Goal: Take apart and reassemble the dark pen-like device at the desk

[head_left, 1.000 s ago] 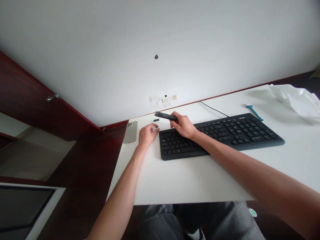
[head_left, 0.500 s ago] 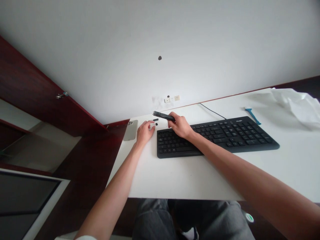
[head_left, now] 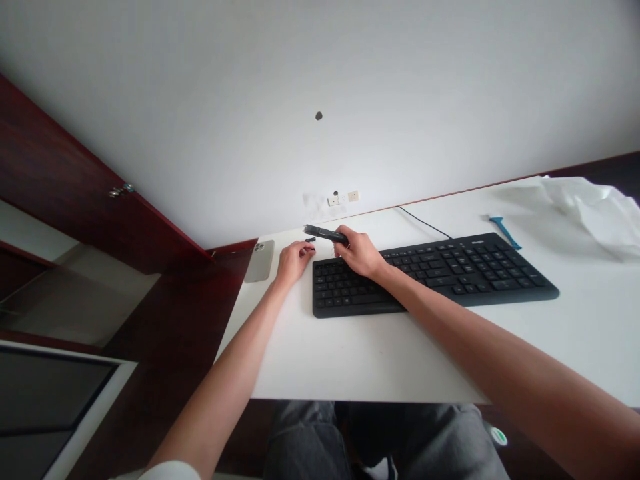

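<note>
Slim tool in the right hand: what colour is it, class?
The slim tool is mostly black, as the head view shows.

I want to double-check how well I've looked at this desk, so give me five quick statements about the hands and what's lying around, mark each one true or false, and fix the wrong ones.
1. The right hand holds a black tool. True.
2. The phone lies to the right of the keyboard. False: it lies to the left, on the far side of the left hand.
3. The keyboard is white. False: it is black; the table under it is white.
4. A blue tool lies by the keyboard's back edge, toward its right end. True.
5. The left hand is resting on the phone. False: it is apart from the phone, at a small dark piece.
</note>
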Action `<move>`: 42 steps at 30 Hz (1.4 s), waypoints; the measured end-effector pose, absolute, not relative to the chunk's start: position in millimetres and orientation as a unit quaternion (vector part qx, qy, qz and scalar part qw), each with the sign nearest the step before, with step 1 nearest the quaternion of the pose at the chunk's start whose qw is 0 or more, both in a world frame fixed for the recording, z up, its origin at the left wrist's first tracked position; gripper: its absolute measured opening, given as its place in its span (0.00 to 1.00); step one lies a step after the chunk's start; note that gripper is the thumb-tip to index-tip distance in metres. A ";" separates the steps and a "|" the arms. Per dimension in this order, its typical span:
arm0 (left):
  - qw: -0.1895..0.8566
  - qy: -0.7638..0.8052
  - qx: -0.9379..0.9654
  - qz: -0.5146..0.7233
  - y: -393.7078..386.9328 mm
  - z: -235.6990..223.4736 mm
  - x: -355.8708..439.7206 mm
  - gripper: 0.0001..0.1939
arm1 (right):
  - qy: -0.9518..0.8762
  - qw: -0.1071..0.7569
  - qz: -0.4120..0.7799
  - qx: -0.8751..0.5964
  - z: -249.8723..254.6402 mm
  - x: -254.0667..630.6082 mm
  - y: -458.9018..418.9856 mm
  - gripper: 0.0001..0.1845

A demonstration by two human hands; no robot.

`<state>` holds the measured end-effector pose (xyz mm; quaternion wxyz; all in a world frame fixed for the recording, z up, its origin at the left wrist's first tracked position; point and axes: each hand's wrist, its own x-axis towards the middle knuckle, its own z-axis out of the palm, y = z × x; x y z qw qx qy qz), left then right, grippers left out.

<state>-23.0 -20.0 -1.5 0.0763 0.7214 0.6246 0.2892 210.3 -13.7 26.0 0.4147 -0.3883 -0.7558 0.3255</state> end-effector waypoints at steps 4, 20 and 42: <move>0.059 0.615 0.737 0.275 -18.7 -2.4 -23.9 0.06 | -0.759 0.412 0.327 -0.384 24.8 209.9 -13.1 0.04; 0.025 0.661 0.698 0.275 -20.4 0.0 -19.3 0.12 | -0.763 0.408 0.312 -0.391 25.2 211.0 -12.9 0.04; 0.108 0.583 0.722 0.357 -10.6 -10.7 -39.9 0.10 | -0.765 0.411 0.310 -0.387 22.6 211.0 -11.6 0.04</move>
